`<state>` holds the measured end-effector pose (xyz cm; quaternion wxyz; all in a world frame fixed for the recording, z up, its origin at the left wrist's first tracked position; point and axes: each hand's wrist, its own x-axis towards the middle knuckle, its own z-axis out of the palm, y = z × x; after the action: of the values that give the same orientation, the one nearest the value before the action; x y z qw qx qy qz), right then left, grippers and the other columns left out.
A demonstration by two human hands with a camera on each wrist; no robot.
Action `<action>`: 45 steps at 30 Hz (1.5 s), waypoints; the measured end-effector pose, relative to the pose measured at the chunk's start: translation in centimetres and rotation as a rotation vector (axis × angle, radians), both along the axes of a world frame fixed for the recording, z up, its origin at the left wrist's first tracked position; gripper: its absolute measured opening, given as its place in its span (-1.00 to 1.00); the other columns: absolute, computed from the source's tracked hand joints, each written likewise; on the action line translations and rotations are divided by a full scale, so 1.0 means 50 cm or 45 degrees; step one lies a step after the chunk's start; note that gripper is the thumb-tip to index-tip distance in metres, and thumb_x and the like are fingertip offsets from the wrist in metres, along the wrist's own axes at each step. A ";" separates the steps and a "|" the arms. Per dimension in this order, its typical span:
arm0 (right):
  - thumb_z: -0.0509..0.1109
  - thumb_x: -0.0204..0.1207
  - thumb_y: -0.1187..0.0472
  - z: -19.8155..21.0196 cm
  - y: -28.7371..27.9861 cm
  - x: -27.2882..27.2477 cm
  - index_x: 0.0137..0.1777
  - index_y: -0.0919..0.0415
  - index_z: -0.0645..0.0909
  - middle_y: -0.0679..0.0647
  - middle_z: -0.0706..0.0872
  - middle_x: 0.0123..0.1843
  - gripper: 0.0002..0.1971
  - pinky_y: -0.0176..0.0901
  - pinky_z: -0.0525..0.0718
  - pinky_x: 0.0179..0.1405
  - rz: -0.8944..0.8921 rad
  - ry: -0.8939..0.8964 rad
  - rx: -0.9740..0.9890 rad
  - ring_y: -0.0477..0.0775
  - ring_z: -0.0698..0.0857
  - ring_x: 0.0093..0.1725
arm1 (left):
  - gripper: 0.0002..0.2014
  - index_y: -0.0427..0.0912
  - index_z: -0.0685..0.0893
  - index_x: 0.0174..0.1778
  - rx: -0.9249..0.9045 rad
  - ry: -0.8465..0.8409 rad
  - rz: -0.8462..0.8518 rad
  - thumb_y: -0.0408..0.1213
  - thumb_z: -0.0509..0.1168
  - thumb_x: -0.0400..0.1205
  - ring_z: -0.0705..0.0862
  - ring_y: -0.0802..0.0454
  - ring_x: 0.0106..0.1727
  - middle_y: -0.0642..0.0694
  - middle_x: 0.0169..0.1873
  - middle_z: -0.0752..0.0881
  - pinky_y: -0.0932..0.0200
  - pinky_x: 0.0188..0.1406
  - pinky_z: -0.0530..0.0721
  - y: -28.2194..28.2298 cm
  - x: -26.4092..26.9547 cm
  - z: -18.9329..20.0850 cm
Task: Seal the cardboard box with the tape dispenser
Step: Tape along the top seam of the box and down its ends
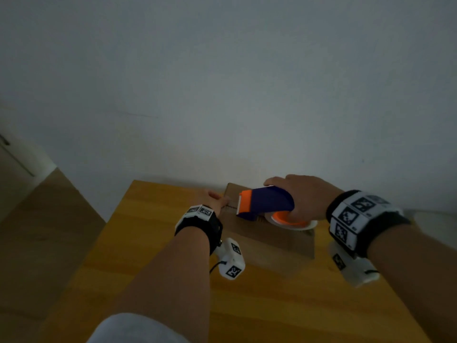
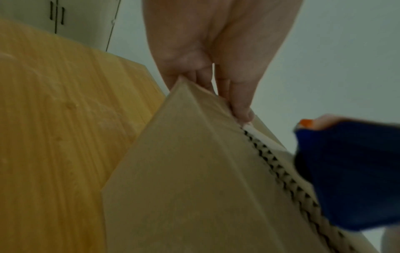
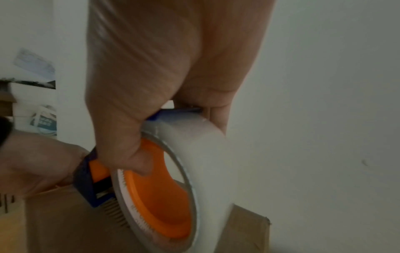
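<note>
A brown cardboard box point(image 1: 277, 243) stands on the wooden table point(image 1: 148, 256) near the wall. My left hand point(image 1: 214, 199) rests at the box's far left corner, its straight fingertips point(image 2: 243, 113) pressing on the flap edge beside the seam. My right hand point(image 1: 304, 196) grips a blue and orange tape dispenser point(image 1: 267, 201) over the box top. Its orange front end points toward the left hand. In the right wrist view my thumb hooks into the orange hub of the white tape roll point(image 3: 212, 162), just above the box point(image 3: 65, 222). The blue dispenser body point(image 2: 350, 171) hovers close to the corrugated seam.
A plain pale wall point(image 1: 247, 95) rises directly behind the box. The table's left edge drops to a brown floor point(image 1: 37, 231). A pale cabinet point(image 2: 75, 20) stands beyond the table on the left. Bare tabletop lies in front of the box.
</note>
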<state>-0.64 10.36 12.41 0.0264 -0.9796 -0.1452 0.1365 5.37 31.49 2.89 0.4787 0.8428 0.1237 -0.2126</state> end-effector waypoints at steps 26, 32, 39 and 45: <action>0.41 0.47 0.04 0.060 0.055 -0.008 0.63 -0.22 0.14 -0.14 0.37 -0.01 -0.23 -0.35 0.37 -0.30 0.057 0.135 0.003 -0.12 0.42 -0.21 | -0.62 -0.21 0.64 0.33 -0.043 -0.061 0.085 -0.11 0.31 0.63 0.59 -0.19 0.34 -0.20 0.32 0.66 0.07 0.24 0.49 0.037 0.017 -0.002; 0.43 0.44 0.03 0.059 0.048 -0.018 0.62 -0.25 0.15 -0.17 0.36 -0.11 -0.22 -0.39 0.28 -0.38 0.044 0.104 -0.010 -0.23 0.33 -0.33 | -0.61 -0.19 0.63 0.33 -0.047 -0.041 0.091 -0.09 0.31 0.62 0.59 -0.20 0.33 -0.20 0.31 0.65 0.01 0.28 0.50 0.034 0.015 0.001; 0.44 0.42 0.03 0.067 0.024 -0.043 0.61 -0.27 0.14 -0.12 0.40 -0.01 -0.20 -0.40 0.31 -0.34 0.006 0.110 0.005 -0.07 0.44 -0.10 | -0.64 -0.23 0.63 0.32 -0.065 -0.051 0.132 -0.15 0.28 0.65 0.61 -0.23 0.31 -0.21 0.30 0.66 0.09 0.13 0.50 0.025 0.008 0.003; 0.45 0.39 0.05 0.073 0.001 -0.067 0.61 -0.27 0.14 -0.13 0.43 -0.07 -0.18 -0.32 0.47 -0.27 -0.013 0.115 -0.005 -0.13 0.47 -0.22 | -0.61 -0.24 0.61 0.33 -0.059 -0.055 0.154 -0.13 0.31 0.63 0.59 -0.24 0.32 -0.24 0.32 0.64 0.04 0.23 0.51 0.022 0.005 0.005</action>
<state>-4.00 10.38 16.04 0.0316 -0.9732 -0.1387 0.1807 5.63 32.59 3.13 0.5126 0.8269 0.1593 -0.1678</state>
